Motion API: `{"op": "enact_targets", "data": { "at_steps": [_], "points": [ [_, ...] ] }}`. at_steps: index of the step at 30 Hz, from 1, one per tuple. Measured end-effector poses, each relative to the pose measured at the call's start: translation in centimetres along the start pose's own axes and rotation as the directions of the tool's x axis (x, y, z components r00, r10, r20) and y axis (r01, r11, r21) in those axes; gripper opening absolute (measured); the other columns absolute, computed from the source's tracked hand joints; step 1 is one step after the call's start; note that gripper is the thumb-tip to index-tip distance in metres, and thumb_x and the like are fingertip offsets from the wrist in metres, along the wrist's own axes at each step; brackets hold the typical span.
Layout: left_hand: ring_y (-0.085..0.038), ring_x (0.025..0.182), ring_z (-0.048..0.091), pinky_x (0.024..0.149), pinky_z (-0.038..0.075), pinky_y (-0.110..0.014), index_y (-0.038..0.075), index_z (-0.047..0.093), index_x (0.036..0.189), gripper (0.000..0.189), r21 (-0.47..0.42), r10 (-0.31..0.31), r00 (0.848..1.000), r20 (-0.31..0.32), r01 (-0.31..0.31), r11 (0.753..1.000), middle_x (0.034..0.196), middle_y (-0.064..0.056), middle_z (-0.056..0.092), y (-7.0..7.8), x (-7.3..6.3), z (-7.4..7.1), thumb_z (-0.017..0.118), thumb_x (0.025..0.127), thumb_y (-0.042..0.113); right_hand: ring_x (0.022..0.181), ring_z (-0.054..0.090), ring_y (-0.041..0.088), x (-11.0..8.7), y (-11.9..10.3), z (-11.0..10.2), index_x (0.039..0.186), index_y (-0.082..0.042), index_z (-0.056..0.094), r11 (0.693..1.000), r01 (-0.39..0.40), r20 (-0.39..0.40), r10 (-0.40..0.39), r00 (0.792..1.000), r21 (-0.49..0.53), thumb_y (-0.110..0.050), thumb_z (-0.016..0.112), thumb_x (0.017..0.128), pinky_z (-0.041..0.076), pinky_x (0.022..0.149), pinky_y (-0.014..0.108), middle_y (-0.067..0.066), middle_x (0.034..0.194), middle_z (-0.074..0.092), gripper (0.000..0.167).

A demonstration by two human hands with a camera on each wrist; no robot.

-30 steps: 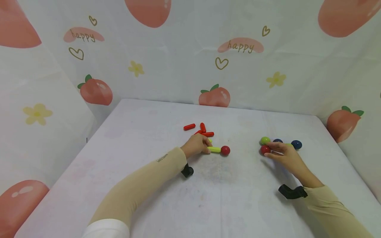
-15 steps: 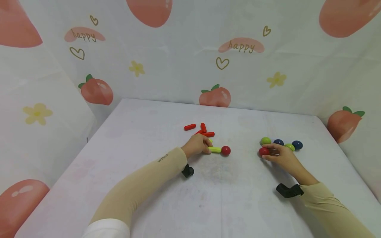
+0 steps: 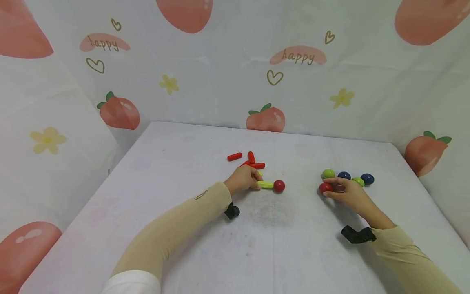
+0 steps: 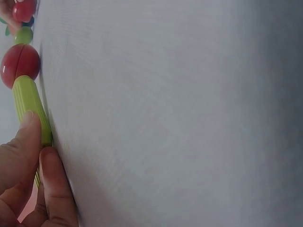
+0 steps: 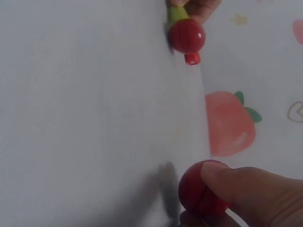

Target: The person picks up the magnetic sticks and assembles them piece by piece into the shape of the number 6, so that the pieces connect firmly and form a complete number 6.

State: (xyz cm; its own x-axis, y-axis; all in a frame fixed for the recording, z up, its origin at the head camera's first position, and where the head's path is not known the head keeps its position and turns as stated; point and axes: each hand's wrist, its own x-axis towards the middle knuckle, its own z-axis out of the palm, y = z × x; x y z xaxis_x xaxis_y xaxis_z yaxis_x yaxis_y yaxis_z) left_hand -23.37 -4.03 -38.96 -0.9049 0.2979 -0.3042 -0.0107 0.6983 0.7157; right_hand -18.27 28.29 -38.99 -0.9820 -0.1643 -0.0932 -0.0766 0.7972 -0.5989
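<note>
Drew a red ball (image 3: 325, 188) slightly nearer and leftward since a second ago, pinching it in the right hand (image 3: 350, 196). Gripping a ridged yellow-green stick (image 3: 266, 185) in the left hand (image 3: 242, 179), end against another red ball (image 3: 279, 186). Seen in wrist views alone: seams on both. Farther, seen whole only from the head: four red sticks (image 3: 234, 157), blue balls (image 3: 367, 179).

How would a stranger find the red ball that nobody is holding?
On the pale table, find the person's left hand, pinching a lime-green stick. The red ball sits against the end of that stick nearer the right hand. Unlike the other red ball, pinched by the right hand, it has neither hand touching it.
</note>
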Motion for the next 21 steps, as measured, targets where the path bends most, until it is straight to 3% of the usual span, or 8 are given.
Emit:
{"op": "enact_targets", "data": {
  "at_steps": [6, 10, 21],
  "points": [
    [-0.014, 0.086, 0.054, 0.072, 0.046, -0.021, 0.015, 0.072, 0.093, 0.017, -0.004, -0.010, 1.000, 0.003, 0.010, 1.000, 0.086, 0.000, 0.065, 0.0, 0.1, 0.0, 0.076, 0.077, 0.013, 0.108, 0.060, 0.041, -0.5, -1.0, -0.5, 0.125, 0.000, 0.056, 0.999, 0.037, 0.037, -0.039, 0.999, 0.031, -0.027, 0.069, 0.084, 0.056, 0.077, 0.034, 0.026, 0.118, 0.061, 0.051],
    [-0.014, 0.086, 0.054, 0.072, 0.046, -0.021, 0.015, 0.072, 0.094, 0.017, -0.002, -0.005, 1.000, 0.003, 0.005, 1.000, 0.086, 0.000, 0.065, -0.1, 0.1, 0.0, 0.076, 0.077, 0.013, 0.109, 0.059, 0.040, -0.8, -2.1, -0.9, 0.127, 0.000, 0.054, 0.997, 0.048, 0.046, -0.050, 0.998, 0.056, -0.029, 0.068, 0.085, 0.056, 0.077, 0.030, 0.025, 0.119, 0.060, 0.052],
    [-0.012, 0.084, 0.054, 0.071, 0.043, -0.020, 0.014, 0.072, 0.094, 0.018, -0.003, 0.016, 1.000, -0.003, -0.016, 1.000, 0.085, 0.000, 0.066, 0.0, -0.2, 0.0, 0.075, 0.077, 0.012, 0.111, 0.060, 0.034, -1.9, -5.0, -1.1, 0.130, -0.008, 0.053, 0.990, 0.082, -0.008, -0.082, 0.997, 0.112, -0.038, 0.065, 0.086, 0.055, 0.078, 0.023, 0.019, 0.120, 0.062, 0.054]
  ]
}}
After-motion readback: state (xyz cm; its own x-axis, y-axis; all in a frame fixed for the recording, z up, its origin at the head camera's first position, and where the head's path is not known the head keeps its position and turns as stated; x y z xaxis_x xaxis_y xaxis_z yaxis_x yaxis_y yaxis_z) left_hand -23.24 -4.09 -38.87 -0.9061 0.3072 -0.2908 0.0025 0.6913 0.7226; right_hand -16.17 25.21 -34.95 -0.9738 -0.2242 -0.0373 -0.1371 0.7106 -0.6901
